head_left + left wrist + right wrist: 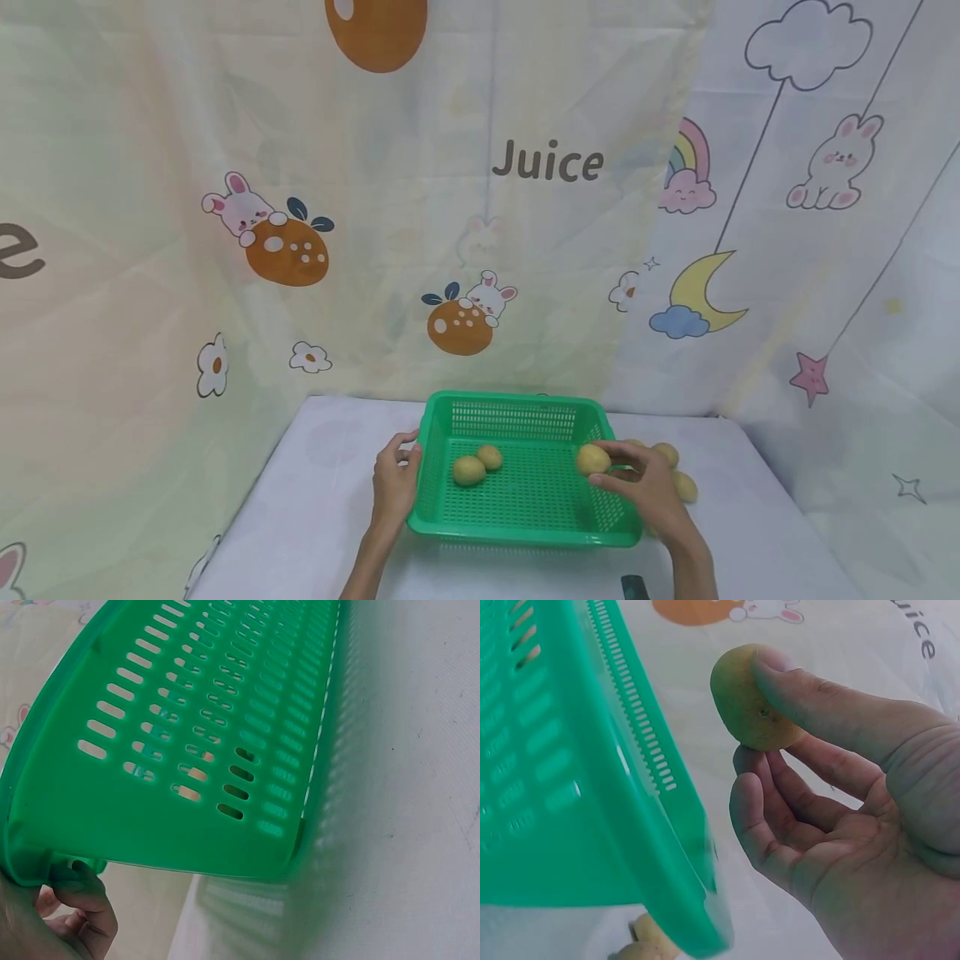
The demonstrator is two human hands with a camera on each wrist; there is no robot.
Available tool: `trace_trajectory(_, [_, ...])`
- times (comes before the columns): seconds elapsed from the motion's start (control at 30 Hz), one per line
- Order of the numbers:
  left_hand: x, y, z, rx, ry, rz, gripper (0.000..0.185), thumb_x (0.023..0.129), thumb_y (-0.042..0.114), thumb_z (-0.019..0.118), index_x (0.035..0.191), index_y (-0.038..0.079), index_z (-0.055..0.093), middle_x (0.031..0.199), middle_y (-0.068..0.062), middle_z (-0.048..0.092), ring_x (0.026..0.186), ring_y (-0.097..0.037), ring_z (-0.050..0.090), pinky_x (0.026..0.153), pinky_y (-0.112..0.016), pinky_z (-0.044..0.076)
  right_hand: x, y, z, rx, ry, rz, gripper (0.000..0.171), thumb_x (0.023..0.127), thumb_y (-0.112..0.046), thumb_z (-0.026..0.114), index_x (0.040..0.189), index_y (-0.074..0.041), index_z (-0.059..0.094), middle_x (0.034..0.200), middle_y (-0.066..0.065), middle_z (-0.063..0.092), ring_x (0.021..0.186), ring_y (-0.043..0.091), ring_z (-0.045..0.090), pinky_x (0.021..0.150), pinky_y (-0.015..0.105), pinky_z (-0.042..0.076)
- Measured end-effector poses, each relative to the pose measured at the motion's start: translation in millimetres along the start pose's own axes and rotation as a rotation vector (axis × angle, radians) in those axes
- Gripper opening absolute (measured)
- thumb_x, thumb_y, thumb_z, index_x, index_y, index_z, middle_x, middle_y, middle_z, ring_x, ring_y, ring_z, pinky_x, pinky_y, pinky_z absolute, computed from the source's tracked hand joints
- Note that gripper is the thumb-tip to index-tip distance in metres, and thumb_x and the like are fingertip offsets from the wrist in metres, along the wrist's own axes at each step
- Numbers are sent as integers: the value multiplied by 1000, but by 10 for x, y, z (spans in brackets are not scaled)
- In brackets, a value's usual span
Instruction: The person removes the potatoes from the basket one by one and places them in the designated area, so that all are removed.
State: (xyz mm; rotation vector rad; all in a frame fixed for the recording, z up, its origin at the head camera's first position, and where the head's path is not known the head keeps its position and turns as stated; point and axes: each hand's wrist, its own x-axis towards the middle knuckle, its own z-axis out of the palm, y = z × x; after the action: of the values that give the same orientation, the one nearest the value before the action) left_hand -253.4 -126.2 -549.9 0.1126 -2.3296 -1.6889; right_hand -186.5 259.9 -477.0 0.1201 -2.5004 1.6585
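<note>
A green slotted plastic basket point(450, 521) stands on the white table, with two potatoes point(468, 471) lying in its left half. My right hand point(637, 479) pinches a third potato point(592, 459) between thumb and fingers, over the basket's right rim; the right wrist view shows that potato point(751, 701) under my thumb, beside the basket wall point(562, 787). My left hand point(395, 482) grips the basket's left rim, its fingertips point(82, 896) curled under the rim's edge point(45, 855).
More potatoes point(684, 486) lie on the table just right of the basket, partly behind my right hand. A dark object point(634, 587) sits at the table's front edge. A printed cartoon cloth point(547, 162) hangs behind the table.
</note>
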Motion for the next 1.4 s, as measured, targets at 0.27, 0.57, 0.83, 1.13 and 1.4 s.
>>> trace_trajectory(0.27, [-1,36,-19,14,-2,-1,32,111,13,60,140,5,69,99,-17,78,77,-19,76,66,-28,55,-50,54,-111,-10,26,-64,48,93,-12,87,137,-1,72,132,17,72,109,-1,70,92,25,62])
trace_trajectory(0.57, [22,18,-13,14,-12,0,32,112,13,59,141,3,68,100,-17,77,77,-18,76,65,-28,56,-102,106,-220,-18,65,-84,50,94,-11,86,140,1,70,136,15,67,108,2,72,92,25,63])
trace_trajectory(0.83, [35,10,-11,9,-20,-6,33,112,14,58,142,4,68,97,-15,76,75,-17,75,64,-27,55,-119,199,-366,-40,64,-112,51,95,-11,86,143,-3,69,131,5,74,110,1,71,91,25,63])
trace_trajectory(1.13, [26,10,-10,10,-21,-9,33,112,14,59,142,5,68,96,-15,76,73,-16,74,63,-27,54,-188,370,-569,-106,67,-49,54,94,-13,86,143,2,67,125,-14,74,105,-4,68,88,23,61])
trace_trajectory(1.4, [23,6,-16,12,-21,-9,33,112,14,59,142,5,68,97,-15,76,75,-16,75,64,-27,55,-231,503,-665,-127,52,-13,55,92,-12,87,141,2,68,129,-14,76,106,-6,69,87,23,60])
